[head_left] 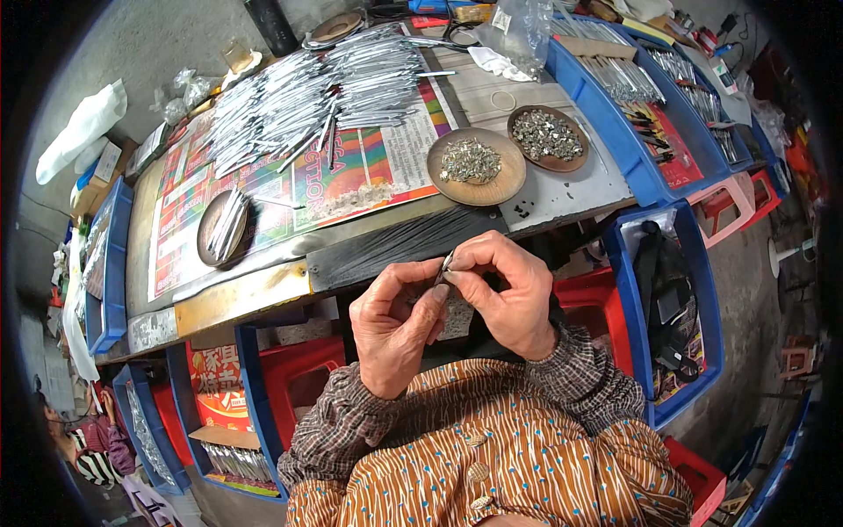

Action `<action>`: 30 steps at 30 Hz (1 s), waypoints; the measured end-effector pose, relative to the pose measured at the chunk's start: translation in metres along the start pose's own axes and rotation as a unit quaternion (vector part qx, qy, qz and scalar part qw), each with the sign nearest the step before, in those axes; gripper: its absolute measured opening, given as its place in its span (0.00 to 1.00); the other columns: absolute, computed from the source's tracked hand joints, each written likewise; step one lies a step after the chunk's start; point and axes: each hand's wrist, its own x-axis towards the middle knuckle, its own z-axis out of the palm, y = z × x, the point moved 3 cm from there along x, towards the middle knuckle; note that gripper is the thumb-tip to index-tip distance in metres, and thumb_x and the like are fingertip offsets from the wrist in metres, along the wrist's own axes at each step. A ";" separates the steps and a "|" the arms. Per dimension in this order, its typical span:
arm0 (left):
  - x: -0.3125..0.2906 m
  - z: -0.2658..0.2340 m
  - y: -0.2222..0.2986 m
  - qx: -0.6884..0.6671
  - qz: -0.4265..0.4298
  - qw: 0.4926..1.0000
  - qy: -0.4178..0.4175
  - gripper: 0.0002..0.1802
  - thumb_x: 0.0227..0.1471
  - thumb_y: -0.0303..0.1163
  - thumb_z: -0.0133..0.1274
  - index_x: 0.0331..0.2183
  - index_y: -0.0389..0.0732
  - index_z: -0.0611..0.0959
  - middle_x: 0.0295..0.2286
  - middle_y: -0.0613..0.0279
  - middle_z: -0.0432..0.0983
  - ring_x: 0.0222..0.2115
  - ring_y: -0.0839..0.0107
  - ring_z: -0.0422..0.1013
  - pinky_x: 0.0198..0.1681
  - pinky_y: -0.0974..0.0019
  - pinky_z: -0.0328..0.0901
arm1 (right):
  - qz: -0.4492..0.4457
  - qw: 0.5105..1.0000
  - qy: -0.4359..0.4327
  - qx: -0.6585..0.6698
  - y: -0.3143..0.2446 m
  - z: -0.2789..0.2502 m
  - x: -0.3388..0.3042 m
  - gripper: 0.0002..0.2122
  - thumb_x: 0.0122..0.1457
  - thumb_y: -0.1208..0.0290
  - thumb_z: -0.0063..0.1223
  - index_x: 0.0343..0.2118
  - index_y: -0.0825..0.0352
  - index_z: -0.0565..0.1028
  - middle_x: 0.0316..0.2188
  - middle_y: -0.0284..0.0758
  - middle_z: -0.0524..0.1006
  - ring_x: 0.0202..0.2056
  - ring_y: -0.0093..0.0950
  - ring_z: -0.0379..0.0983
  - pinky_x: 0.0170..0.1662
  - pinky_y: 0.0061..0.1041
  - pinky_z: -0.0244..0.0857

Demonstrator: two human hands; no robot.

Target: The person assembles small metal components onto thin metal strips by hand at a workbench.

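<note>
My left hand (397, 323) and my right hand (507, 294) meet in front of the table's near edge. Both have thumb and fingers pinched on a slim metal piece (447, 262), dark with a silvery tip. Most of it is hidden by the fingers, so its kind cannot be made out. Beyond the hands lies a light wooden dish (500, 183) of small metal parts. A darker dish (577, 161) with similar bits sits to its right. Farther left, a brown bowl (207, 230) holds several slim silver strips.
A large heap of slim silver pieces (373, 75) covers the far part of the table (562, 189). Blue bins (606, 105) line the right side; another blue bin (712, 351) with black items stands lower right. Red stools (303, 364) are under the table. Another person (92, 448) is at far left.
</note>
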 end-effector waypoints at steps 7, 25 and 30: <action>0.000 0.001 -0.004 0.065 0.041 0.997 0.006 0.10 0.51 0.19 0.53 0.39 0.33 0.77 0.24 0.67 0.72 0.21 0.85 0.64 0.20 0.80 0.58 | 0.263 0.922 -0.016 0.284 0.015 -0.001 -0.004 0.05 0.54 0.80 0.56 0.32 0.69 0.72 0.27 0.27 0.74 0.25 0.12 0.70 0.25 0.13 0.67; 0.003 0.010 -0.003 0.216 0.129 0.968 0.019 0.12 0.50 0.15 0.51 0.39 0.33 0.76 0.29 0.63 0.74 0.24 0.82 0.68 0.27 0.78 0.65 | 0.299 0.915 -0.088 0.258 0.020 -0.007 0.001 0.05 0.56 0.78 0.54 0.35 0.71 0.74 0.25 0.27 0.75 0.23 0.11 0.69 0.24 0.11 0.64; 0.008 0.007 -0.003 0.350 0.213 0.912 0.003 0.16 0.45 0.14 0.53 0.39 0.33 0.76 0.30 0.58 0.75 0.28 0.75 0.73 0.31 0.73 0.68 | 0.261 0.939 -0.081 0.211 0.024 -0.007 -0.004 0.06 0.57 0.79 0.52 0.37 0.72 0.74 0.27 0.28 0.75 0.22 0.11 0.67 0.25 0.11 0.63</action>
